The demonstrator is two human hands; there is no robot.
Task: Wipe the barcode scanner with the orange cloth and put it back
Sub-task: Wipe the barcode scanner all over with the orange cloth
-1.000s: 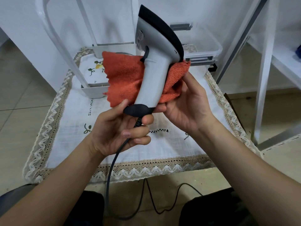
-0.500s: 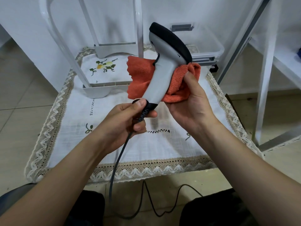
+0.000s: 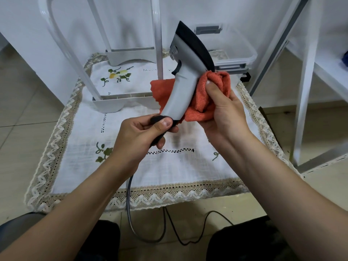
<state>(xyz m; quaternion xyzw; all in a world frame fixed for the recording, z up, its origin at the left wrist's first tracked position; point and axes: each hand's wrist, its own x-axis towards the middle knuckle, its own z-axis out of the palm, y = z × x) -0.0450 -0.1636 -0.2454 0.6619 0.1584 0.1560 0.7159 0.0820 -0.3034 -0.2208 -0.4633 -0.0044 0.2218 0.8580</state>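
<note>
My left hand (image 3: 139, 134) is clamped on the black butt of the barcode scanner (image 3: 185, 80), thumb over the end cap, just above where the cable (image 3: 130, 208) exits. My right hand (image 3: 222, 110) is closed on the bunched orange cloth (image 3: 205, 97), thumb pressing it against the right flank of the grey grip.

Finding: compared with a second ago, the scanner stands more upright at frame centre and has turned, so the trigger now faces upper left. The cloth, formerly spread behind the handle, is gathered into a wad on the right side, with one flap showing left of the grip.

Assessment: wiping is in progress and has moved to a fresh face of the handle. The black head appears untouched by the cloth at this moment.

Surroundings: the scanner is held above the embroidered white tablecloth (image 3: 169, 166) on the counter. A white stand (image 3: 116, 105) sits at centre left and a clear plastic bin (image 3: 239, 51) at upper right. Return of the scanner is not yet begun.
</note>
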